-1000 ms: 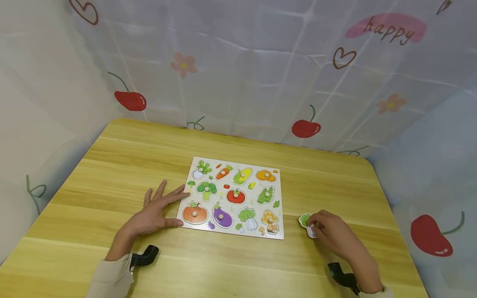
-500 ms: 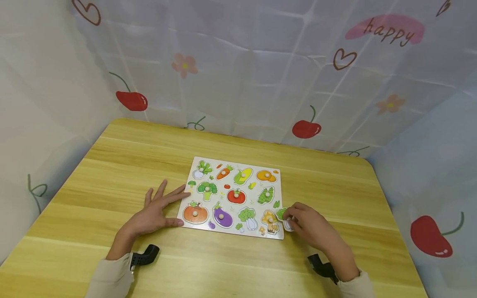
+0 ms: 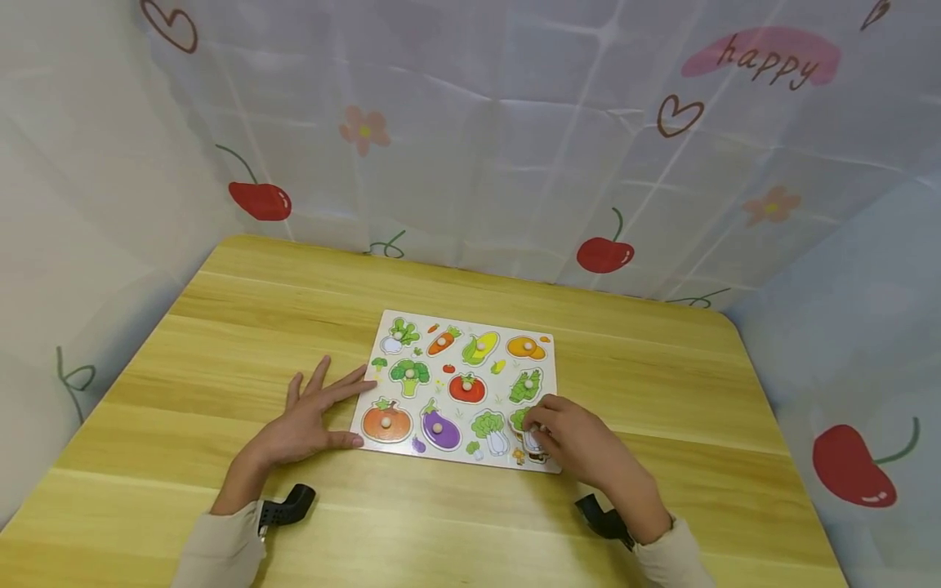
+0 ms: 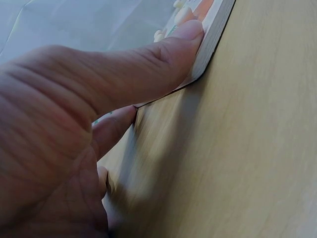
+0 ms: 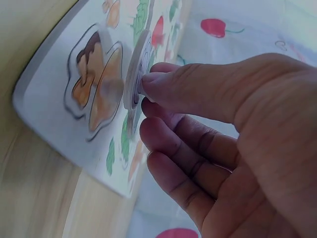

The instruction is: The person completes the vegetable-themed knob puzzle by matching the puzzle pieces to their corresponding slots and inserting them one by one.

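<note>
My right hand [image 3: 581, 437] pinches a bok choy puzzle piece [image 3: 519, 419] between thumb and fingers. In the right wrist view the piece [image 5: 134, 74] is tilted on edge above the board, close to the mushroom piece [image 5: 86, 74]. The wooden vegetable puzzle board [image 3: 465, 412] lies flat on the table. Just left of the held piece is the printed bok choy space [image 3: 490, 431], with no knob on it. My left hand [image 3: 301, 420] is spread at the board's left side, its thumb [image 4: 163, 57] and index finger touching that edge.
On the board sit knobbed pieces: an eggplant [image 3: 441, 437], a tomato [image 3: 456, 394], a broccoli [image 3: 419, 367] and several others. The wooden table [image 3: 412, 531] extends around the board. A printed cloth [image 3: 485, 163] hangs behind the table. A black wrist device [image 3: 603, 518] sits under the right forearm.
My right hand has carried the bok choy piece leftward from the table right of the board to above the mushroom piece. The left hand and board have stayed put.
</note>
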`<state>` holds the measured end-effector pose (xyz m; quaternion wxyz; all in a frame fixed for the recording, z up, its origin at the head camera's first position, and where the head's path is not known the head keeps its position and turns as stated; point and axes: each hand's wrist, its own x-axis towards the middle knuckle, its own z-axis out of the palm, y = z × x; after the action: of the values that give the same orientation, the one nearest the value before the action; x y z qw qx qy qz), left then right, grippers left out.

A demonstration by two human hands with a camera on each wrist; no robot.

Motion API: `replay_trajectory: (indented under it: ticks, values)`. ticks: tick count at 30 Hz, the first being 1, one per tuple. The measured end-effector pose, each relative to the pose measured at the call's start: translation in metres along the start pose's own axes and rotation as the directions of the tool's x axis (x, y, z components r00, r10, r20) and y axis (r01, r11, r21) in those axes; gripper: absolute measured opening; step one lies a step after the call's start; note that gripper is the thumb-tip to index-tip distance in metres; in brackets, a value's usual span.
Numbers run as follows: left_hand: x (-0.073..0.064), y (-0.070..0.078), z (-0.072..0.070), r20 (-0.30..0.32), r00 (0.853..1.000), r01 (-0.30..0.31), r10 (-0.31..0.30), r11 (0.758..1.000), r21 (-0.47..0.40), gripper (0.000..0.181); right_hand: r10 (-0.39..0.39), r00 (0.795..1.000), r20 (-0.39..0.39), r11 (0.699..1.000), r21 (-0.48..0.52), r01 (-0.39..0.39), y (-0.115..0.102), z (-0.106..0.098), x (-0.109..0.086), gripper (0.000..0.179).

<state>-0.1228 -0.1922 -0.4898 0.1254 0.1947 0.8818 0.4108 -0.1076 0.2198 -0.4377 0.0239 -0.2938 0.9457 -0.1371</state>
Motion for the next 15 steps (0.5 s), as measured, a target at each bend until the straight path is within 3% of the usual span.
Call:
replay_trajectory:
  ticks: [15]
  values:
    - [-0.001, 0.002, -0.001, -0.002, 1.0, -0.004, 0.004, 1.0, -0.011, 0.079, -0.022, 1.0, 0.004, 1.0, 0.003, 0.022, -0.013, 0.006, 0.017, 0.009]
